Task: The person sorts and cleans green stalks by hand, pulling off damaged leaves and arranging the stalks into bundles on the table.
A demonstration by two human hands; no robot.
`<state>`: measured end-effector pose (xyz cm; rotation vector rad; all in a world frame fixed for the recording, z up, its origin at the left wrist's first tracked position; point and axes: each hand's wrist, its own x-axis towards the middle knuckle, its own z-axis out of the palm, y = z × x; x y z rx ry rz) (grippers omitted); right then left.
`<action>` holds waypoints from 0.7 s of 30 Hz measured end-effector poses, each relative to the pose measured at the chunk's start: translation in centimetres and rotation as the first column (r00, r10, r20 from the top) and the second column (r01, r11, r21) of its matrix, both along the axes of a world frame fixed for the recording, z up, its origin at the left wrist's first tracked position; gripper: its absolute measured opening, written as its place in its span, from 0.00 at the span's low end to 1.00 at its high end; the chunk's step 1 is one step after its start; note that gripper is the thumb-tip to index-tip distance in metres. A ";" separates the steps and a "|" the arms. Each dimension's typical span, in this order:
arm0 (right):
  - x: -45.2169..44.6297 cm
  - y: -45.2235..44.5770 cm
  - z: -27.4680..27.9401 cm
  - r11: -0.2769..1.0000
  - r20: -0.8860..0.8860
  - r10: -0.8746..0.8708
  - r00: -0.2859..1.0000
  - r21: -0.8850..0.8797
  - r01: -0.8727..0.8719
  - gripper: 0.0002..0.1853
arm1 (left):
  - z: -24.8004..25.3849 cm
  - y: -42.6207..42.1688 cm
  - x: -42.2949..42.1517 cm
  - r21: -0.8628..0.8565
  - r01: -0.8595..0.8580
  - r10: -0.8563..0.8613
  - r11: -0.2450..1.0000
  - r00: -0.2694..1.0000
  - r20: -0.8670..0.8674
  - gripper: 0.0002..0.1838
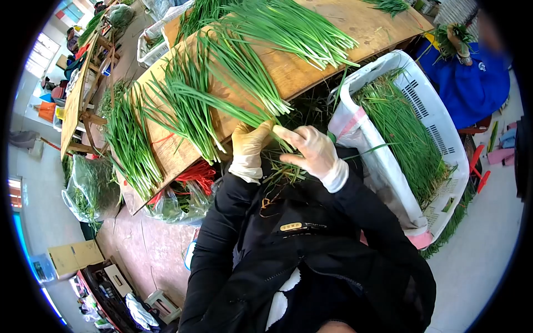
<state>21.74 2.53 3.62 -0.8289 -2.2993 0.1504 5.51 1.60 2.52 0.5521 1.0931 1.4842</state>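
black jacket (311,241) and its sleeves fill the space nearest, on the near side of the wooden table (172,147). just off the table's near edge, the left hand (248,145), in a pale yellowish glove, grasps a thin bunch of green stalks (225,104), thumb pressed against it; the leaves reach back over the table and the cut ends poke out toward the other hand. the right hand (313,151), gloved in white, is just beside it off the same edge, forefinger and thumb apart around those ends; whether it pinches any, i cannot tell. loose scraps (284,173) lie in the lap below the table's edge.

four piles of green stalks (186,102) lie in a row along the table, their pale ends toward the near edge. against the table's right end is a white basket (409,64) packed with more long leaves (402,133). under the table's near edge, red ties (197,176) sit by clear plastic. off the table's left end is a clear bag (95,186) of greens. past its right end, a person in blue (461,83) holds a handful of greens (448,40).
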 end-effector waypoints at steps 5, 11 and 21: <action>-1.0 2.5 -2.1 0.961 -0.338 0.168 0.926 -0.155 -0.230 0.05 | -0.1 -0.7 0.3 -0.007 0.128 -0.128 0.992 0.992 -0.007 0.10; 1.8 3.1 -2.4 0.684 -0.775 -0.418 0.473 -0.612 -0.397 0.10 | -0.8 -2.2 -0.5 -0.029 0.215 -0.212 0.976 0.974 0.077 0.13; 5.5 3.5 -6.1 0.903 -0.033 -0.289 0.957 -0.341 0.261 0.17 | -2.3 -4.5 -2.7 0.090 0.281 -0.288 0.955 0.818 0.498 0.39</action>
